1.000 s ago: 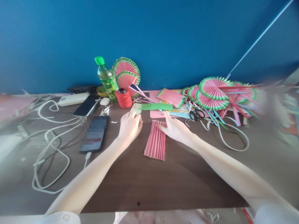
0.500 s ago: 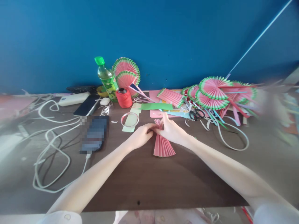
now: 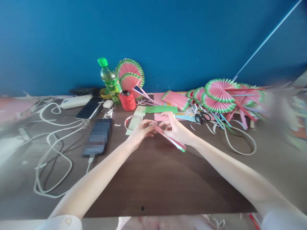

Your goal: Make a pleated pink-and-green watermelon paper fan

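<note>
Head view: left hand (image 3: pixel 144 130) pinches the far-left end of the folded pink paper (image 3: pixel 170 139), right hand (image 3: pixel 177 130) grasping along its middle, mid-desk; pleats could fan open or skew if either pinch slackens. Ring, probably tape (image 3: pixel 125 122), beside the left hand may get knocked; green strip (image 3: pixel 161 109) and scissors (image 3: pixel 202 118) crowd the far side, phone (image 3: pixel 97 140) left.
</note>
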Available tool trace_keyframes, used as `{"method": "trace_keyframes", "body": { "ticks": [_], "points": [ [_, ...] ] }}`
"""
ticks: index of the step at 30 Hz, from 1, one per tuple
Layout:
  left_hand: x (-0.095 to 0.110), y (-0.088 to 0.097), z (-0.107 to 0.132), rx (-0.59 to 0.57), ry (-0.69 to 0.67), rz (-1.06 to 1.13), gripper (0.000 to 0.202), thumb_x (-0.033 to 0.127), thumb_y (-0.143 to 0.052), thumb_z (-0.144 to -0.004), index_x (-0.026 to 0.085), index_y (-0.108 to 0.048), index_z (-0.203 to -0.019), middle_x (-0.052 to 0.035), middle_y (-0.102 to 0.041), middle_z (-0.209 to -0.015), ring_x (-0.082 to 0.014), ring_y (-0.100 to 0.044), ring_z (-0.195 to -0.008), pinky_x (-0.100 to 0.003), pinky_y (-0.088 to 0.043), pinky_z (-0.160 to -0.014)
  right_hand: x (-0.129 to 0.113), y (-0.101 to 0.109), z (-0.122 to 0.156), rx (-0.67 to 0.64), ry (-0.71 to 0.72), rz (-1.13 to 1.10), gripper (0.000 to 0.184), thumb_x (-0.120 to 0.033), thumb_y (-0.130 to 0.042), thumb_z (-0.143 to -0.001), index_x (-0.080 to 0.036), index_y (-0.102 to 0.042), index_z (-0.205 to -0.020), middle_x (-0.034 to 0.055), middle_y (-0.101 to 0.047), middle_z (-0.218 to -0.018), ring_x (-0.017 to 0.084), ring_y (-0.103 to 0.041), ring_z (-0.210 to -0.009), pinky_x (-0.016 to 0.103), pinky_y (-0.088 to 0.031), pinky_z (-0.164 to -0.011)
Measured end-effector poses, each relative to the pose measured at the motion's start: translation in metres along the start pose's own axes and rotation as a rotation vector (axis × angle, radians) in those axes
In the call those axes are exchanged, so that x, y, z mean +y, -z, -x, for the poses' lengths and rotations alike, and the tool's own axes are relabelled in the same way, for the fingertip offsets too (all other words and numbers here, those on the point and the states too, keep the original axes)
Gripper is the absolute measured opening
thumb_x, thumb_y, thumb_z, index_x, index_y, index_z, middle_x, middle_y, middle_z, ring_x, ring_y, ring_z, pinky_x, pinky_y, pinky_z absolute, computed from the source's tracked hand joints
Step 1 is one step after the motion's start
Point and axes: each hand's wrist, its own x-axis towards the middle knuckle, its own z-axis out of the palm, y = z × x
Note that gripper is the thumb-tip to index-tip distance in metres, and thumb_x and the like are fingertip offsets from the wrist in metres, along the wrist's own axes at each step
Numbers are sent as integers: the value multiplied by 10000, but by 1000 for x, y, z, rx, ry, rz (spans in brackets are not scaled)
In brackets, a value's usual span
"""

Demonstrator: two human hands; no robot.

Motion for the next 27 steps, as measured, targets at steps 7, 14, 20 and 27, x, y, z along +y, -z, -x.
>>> {"method": "trace_keyframes", "body": {
  "ticks": [7,14,20,27],
  "points": [
    [5,4,-2,-115,55,100,333,204,-748,-627,131,-580,-906,-13,-637,-769,-91,-601,-669,-223,-471,-643,-3,18,1,-89,109,173,422,-159,-480,-806,-248,-318,-1185,7,-661,-899,120,-580,-681,284,-440,-685],
    [-5,2,-5,84,58,232,112,85,-666,-682,108,-561,-649,-17,-633,-639,-104,-630,-658,-318,-492,-832,-21,17,6,364,338,405,113,-179,-521,-802,-223,-532,-905,60,-583,-1043,212,-508,-1051,400,-388,-915],
    [-8,-7,-4,115,86,390,138,28,-597,-710,116,-559,-611,-17,-656,-663,-92,-637,-674,-315,-464,-918,-28,1,10,202,173,-48,180,-368,-572,-789,-194,-534,-762,10,-573,-759,123,-545,-644,266,-455,-578],
    [-3,-14,6,2,62,438,74,62,-605,-707,115,-601,-656,-47,-696,-785,-127,-653,-811,-320,-448,-941,-6,0,-2,276,33,18,208,-352,-575,-781,-170,-549,-685,-9,-553,-677,114,-505,-647,273,-406,-642]
  ]
}}
